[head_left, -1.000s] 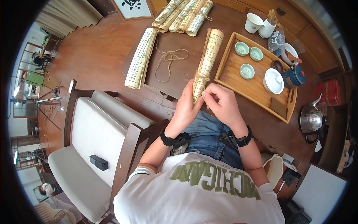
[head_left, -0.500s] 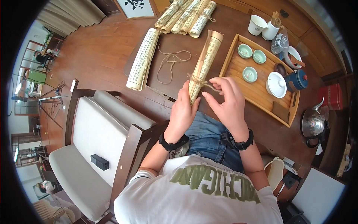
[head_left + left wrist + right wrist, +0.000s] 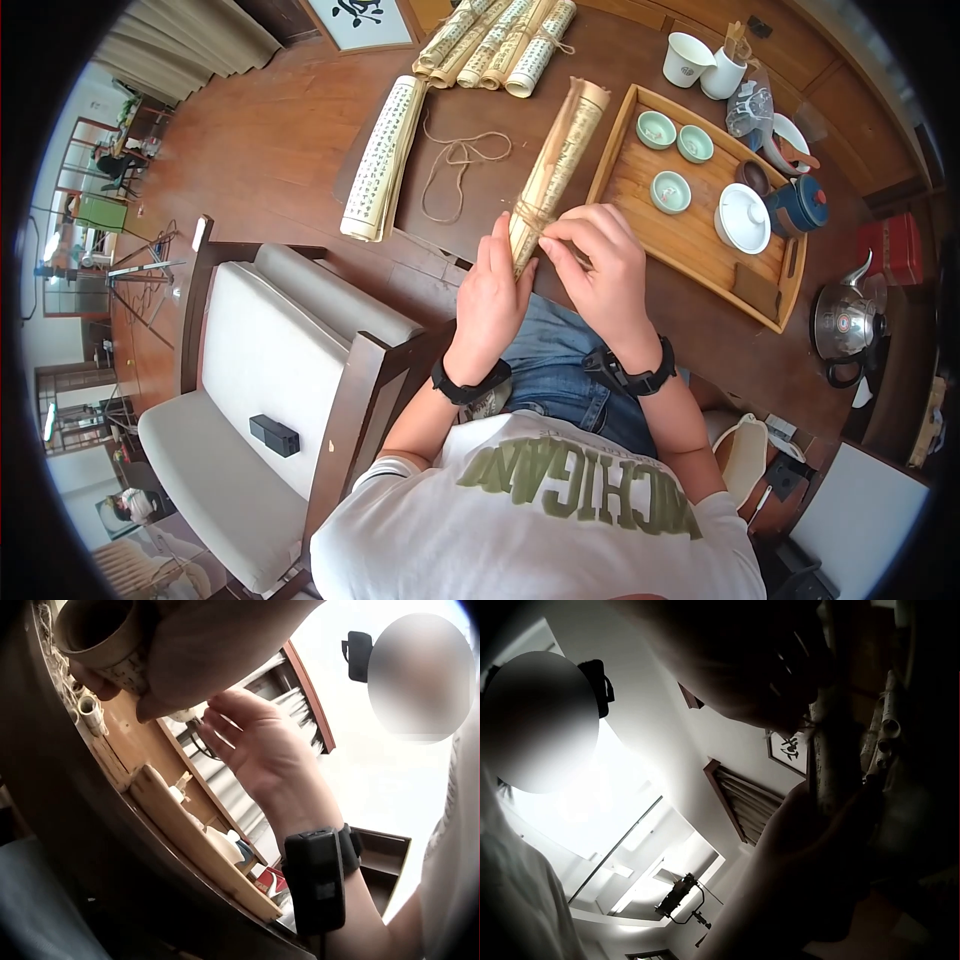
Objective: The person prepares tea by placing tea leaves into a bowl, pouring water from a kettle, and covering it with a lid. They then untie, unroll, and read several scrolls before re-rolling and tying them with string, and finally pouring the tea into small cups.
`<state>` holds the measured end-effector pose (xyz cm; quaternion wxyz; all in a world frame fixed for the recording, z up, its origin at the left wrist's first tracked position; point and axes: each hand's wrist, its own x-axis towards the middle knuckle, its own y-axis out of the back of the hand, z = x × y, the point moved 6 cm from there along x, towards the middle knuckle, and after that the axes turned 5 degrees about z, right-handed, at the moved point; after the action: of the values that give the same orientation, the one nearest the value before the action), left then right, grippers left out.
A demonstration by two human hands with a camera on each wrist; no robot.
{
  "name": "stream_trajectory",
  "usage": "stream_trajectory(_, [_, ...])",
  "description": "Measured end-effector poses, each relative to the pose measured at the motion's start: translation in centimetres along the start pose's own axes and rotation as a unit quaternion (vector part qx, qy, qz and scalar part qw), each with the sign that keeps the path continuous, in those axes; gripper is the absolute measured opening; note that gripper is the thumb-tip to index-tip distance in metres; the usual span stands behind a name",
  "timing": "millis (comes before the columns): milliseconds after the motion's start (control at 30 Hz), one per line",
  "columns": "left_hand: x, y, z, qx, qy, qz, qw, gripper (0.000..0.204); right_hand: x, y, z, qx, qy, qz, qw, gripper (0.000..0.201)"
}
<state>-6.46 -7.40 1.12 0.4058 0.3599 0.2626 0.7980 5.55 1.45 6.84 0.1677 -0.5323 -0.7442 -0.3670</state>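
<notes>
A rolled paper scroll (image 3: pixel 567 145) with columns of writing slants up from the person's lap over the table edge. Its lower end is gripped by the left hand (image 3: pixel 490 305), thumb on one side and fingers on the other. Twine (image 3: pixel 532 213) is wound around the scroll just above that grip. Beside it, the right hand (image 3: pixel 612 280) pinches the twine's end between thumb and forefinger. In the left wrist view the scroll's hollow end (image 3: pixel 94 630) faces the camera. The right wrist view is dark, with both hands mostly in shadow.
Left of the hands, an untied scroll (image 3: pixel 380 165) lies at the table's edge beside a loose loop of twine (image 3: pixel 460 155). Several rolled scrolls (image 3: pixel 490 55) are stacked behind. To the right stand a wooden tea tray (image 3: pixel 690 255) with cups and a steel kettle (image 3: pixel 845 320).
The right hand moved out to the right with the twine's end, fingers spread, then came back in close to the scroll. The left hand keeps its hold on the scroll.
</notes>
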Motion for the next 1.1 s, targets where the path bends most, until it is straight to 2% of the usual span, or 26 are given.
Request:
stream_trajectory(133, [0.1,-0.5,-1.2,-0.068,0.023,0.004,0.997,0.065,-0.1,0.3,-0.4,0.056,0.004,-0.014,0.998,0.010])
stream_trajectory(233, [0.0,-0.9,-1.5,-0.093,0.060,-0.014,0.994,0.063,-0.1,0.5,-1.0,0.077,0.020,-0.032,0.996,0.011])
stream_trajectory(333, [0.2,-1.6,-2.7,-0.144,0.056,-0.039,0.987,0.063,-0.1,0.6,-2.0,0.106,0.048,-0.054,0.992,0.012])
stream_trajectory(400, [0.2,-1.6,-2.5,-0.215,0.072,-0.061,0.972,0.063,-0.5,0.1,-2.2,0.129,0.074,-0.082,0.985,0.014])
stream_trajectory(433, [0.2,-1.6,-2.4,-0.249,0.081,-0.071,0.962,0.063,-0.8,0.0,-2.1,0.146,0.061,-0.082,0.984,0.016])
stream_trajectory(533, [-0.2,-1.4,-2.7,-0.256,0.109,-0.081,0.957,0.062,-0.6,0.2,-1.8,0.196,-0.083,-0.030,0.977,0.018])
stream_trajectory(567, [-0.4,-1.4,-2.6,-0.263,0.131,-0.091,0.951,0.063,-0.9,0.1,-0.9,0.191,-0.110,-0.006,0.975,0.021])
stream_trajectory(667, [-0.7,-1.2,-1.8,-0.275,0.166,-0.111,0.940,0.065,-1.5,-0.2,1.3,0.085,-0.103,-0.014,0.991,0.020])
stream_trajectory(967, [-0.8,-0.9,0.3,-0.219,0.076,-0.081,0.969,0.066,-1.4,-0.3,0.7,-0.048,-0.032,0.001,0.998,0.014])
stream_trajectory(1067, [-0.8,-0.7,0.2,-0.210,0.066,-0.083,0.972,0.067,-1.2,-0.3,0.6,-0.040,-0.013,-0.008,0.999,0.009])
stream_trajectory(1100, [-0.9,-1.0,-0.3,-0.236,0.108,-0.101,0.960,0.066,-1.1,-0.3,0.6,-0.035,-0.007,-0.013,0.999,0.009])
